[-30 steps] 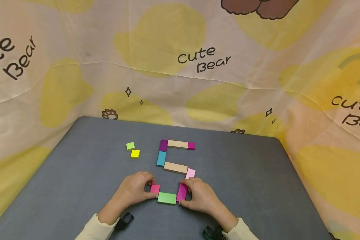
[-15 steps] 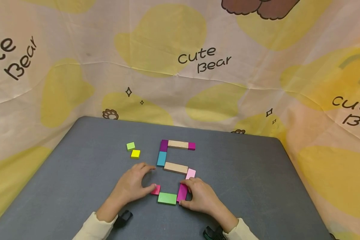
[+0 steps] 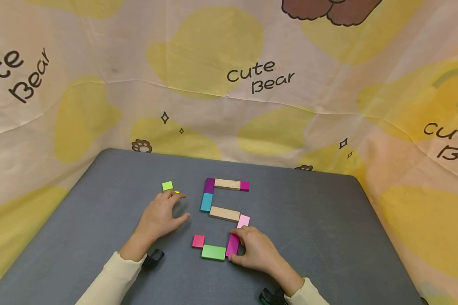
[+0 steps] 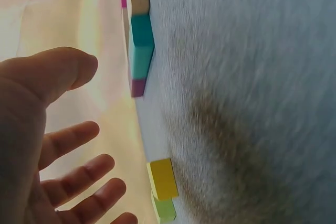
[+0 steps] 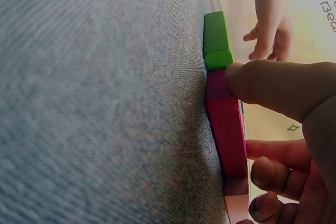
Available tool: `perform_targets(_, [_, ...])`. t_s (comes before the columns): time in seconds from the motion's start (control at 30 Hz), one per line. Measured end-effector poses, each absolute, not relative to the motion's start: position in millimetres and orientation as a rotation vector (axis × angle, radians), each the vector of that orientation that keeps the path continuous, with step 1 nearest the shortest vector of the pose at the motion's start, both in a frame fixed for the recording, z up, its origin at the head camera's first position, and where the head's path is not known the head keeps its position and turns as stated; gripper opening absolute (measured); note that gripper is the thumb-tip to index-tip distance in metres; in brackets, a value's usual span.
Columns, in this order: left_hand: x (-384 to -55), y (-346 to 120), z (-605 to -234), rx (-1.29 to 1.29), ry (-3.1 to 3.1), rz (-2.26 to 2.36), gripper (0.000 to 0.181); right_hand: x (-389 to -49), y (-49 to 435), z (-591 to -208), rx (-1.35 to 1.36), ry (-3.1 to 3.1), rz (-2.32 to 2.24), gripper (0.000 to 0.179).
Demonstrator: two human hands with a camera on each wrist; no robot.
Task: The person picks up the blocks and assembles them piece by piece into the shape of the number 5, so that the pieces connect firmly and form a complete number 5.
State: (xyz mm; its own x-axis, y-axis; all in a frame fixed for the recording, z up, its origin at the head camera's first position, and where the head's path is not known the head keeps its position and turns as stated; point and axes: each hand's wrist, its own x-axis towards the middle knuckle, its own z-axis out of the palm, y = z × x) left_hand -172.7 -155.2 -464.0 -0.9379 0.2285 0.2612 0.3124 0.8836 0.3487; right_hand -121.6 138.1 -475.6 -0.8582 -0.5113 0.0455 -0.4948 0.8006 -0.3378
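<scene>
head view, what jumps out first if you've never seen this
A figure 5 laid from coloured blocks sits mid-table, from the purple block at its top corner down to the green block. The right hand grips the magenta block beside the green one. The left hand reaches over the yellow block, fingers spread.

A grey, felt-like table [image 3: 328,237] with rounded far corners filled the lower part of the head view. Behind and to both sides hung a creased cream cloth backdrop [image 3: 229,106], printed with large yellow blobs, small black sparkles, brown paw marks and the words "Cute Bear". Part of a brown bear drawing [image 3: 328,10] showed at the top edge. The light was soft and even.
</scene>
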Motion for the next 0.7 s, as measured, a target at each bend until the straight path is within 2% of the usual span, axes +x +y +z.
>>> perform_targets(0.4, [-202, -168, -466, -0.327, -2.955, -0.507, 0.052, -121, 139, -475, -0.819, 2.935, -0.534, 0.056])
perform_targets(0.7, [-215, -177, -469, -0.317, -2.995, -0.471, 0.040, -121, 139, -475, -0.829, 2.938, -0.540, 0.056])
